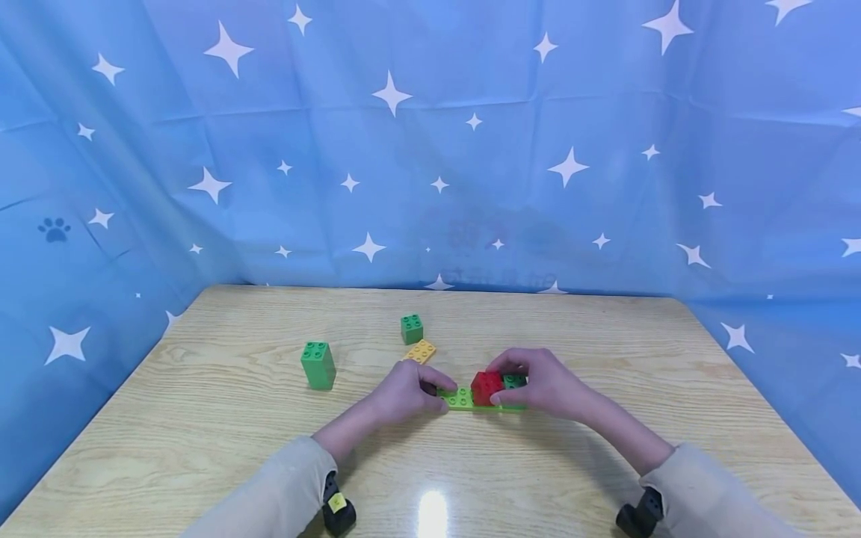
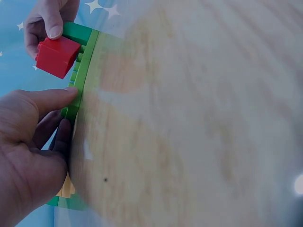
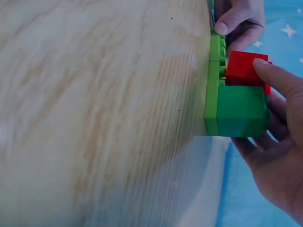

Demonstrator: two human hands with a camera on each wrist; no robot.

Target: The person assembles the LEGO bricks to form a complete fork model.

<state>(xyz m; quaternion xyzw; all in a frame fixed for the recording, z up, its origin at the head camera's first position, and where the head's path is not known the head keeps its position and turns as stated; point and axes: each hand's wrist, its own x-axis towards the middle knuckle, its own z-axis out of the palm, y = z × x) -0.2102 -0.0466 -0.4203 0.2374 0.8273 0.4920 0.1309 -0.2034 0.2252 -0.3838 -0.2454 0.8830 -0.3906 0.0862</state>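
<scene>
A long light green plate (image 1: pixel 461 399) lies on the table, with a seam across its side in the right wrist view. My left hand (image 1: pixel 406 391) pinches the plate's left end between thumb and fingers. In my right hand (image 1: pixel 550 384) is a red brick (image 1: pixel 484 390), gripped by thumb and fingers just over the plate's studs. The brick looks slightly tilted in the left wrist view (image 2: pixel 57 56), and a small gap shows under it. Right beside it, a dark green brick (image 3: pixel 241 111) sits on the plate's right end, partly covered by my right hand in the head view.
Beyond my left hand lie a yellow-orange plate (image 1: pixel 421 350) and a small green brick (image 1: pixel 412 329). A taller green brick (image 1: pixel 319 366) stands further left on the wooden table (image 1: pixel 222 418). A blue curtain (image 1: pixel 430 149) with white stars hangs behind the table.
</scene>
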